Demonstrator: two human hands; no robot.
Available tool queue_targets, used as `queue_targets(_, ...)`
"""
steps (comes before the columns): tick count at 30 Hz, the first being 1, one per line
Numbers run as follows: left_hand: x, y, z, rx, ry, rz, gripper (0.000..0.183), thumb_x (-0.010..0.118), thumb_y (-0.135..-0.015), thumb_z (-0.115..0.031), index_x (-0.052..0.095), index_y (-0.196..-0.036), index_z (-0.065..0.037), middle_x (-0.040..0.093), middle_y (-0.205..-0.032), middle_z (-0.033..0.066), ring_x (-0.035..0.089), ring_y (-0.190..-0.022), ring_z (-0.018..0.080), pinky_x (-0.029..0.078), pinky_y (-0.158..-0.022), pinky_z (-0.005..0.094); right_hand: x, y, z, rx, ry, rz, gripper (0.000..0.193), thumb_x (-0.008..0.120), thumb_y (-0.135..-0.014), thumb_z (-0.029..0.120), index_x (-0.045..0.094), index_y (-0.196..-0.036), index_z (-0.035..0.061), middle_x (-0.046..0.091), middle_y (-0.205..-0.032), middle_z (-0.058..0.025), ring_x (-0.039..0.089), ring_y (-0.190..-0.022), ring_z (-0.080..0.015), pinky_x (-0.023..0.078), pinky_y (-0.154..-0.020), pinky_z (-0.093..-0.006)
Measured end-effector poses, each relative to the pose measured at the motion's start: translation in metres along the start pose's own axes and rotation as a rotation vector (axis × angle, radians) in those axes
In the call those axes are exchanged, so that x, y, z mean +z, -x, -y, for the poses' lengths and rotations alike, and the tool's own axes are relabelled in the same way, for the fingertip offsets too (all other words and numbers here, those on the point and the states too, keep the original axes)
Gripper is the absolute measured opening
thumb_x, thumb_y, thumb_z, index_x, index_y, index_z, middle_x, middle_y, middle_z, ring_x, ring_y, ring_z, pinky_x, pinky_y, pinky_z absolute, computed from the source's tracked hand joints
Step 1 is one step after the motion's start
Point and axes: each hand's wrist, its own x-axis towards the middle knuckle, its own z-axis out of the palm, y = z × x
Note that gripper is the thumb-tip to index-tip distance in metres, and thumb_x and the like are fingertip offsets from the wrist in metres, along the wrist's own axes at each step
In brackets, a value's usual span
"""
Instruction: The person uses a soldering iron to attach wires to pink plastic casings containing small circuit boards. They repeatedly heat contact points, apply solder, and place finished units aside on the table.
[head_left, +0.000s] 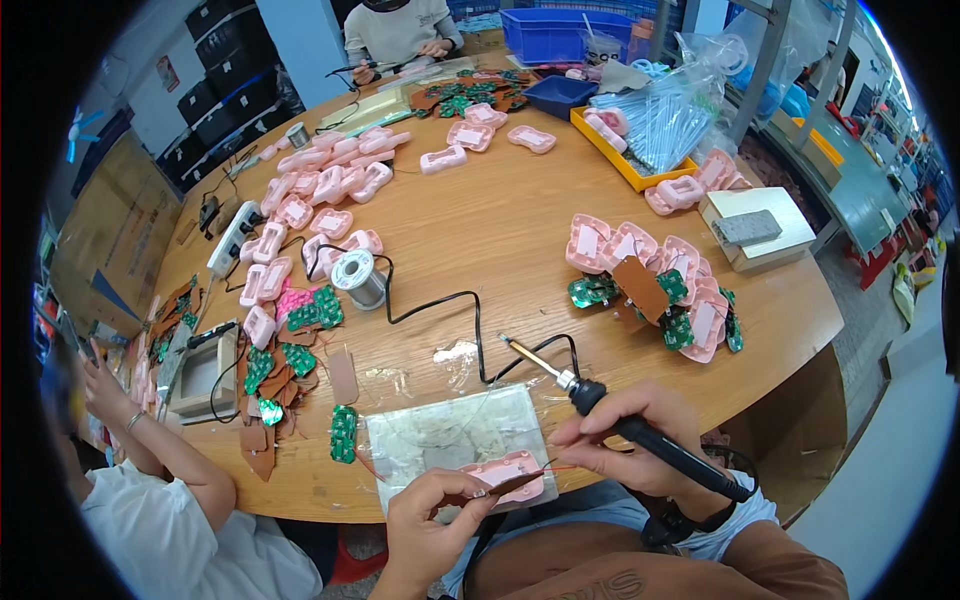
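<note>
My right hand [640, 435] grips the black handle of a soldering iron [640, 425]; its metal tip points up and left over the table. Between the thumb and fingers of my left hand [435, 525] is a thin brown board [515, 486], tilted and seen nearly edge-on. A short red wire [565, 467] sticks out by the board's right end, near my right fingertips; whether they touch it I cannot tell. Just behind the board, a pink plastic shell [490, 465] lies on a stained white work mat [420, 430]. My left fingers hide part of the board.
Green circuit boards [343, 435] and brown boards lie left of the mat. A solder spool [358, 278] stands beyond, near many pink shells [330, 180]. More shells and boards [650, 285] are heaped right. A black cord [435, 300] crosses the table. People sit left and at the far side.
</note>
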Motion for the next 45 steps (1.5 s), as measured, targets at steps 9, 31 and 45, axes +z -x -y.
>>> queue_targets(9,-0.004,0.002,-0.001,-0.184,0.276,-0.042,0.014,0.073,-0.078,0.004,0.063,-0.089,0.004,0.065,-0.088,0.0074,0.064,-0.081,0.0120,0.054,-0.072,0.0240,-0.003,0.001,-0.007,-0.060,-0.047,-0.046,0.024,0.079,-0.075,0.001,0.062,-0.092,0.0059,0.072,-0.086,-0.0083,0.070,-0.074,-0.0155,0.055,-0.065,-0.0275)
queue_targets(31,0.018,-0.029,-0.053,-0.387,0.139,0.250,0.016,0.073,-0.082,-0.009,0.070,-0.092,0.003,0.071,-0.087,0.0066,0.063,-0.078,0.0107,0.048,-0.075,0.0256,0.010,0.003,-0.010,-0.195,0.073,0.089,0.028,0.077,-0.074,-0.001,0.063,-0.096,0.0087,0.065,-0.074,-0.0090,0.064,-0.064,-0.0222,0.049,-0.055,-0.0289)
queue_targets(45,0.023,-0.002,-0.026,0.158,-0.756,-0.046,0.011,0.074,-0.068,-0.002,0.068,-0.077,-0.006,0.060,-0.085,0.0068,0.055,-0.082,0.0237,0.039,-0.075,0.0354,-0.012,0.047,-0.015,-0.165,0.081,-0.083,0.048,0.081,-0.073,0.011,0.052,-0.110,0.0022,0.064,-0.076,-0.0096,0.060,-0.061,-0.0187,0.046,-0.055,-0.0308)
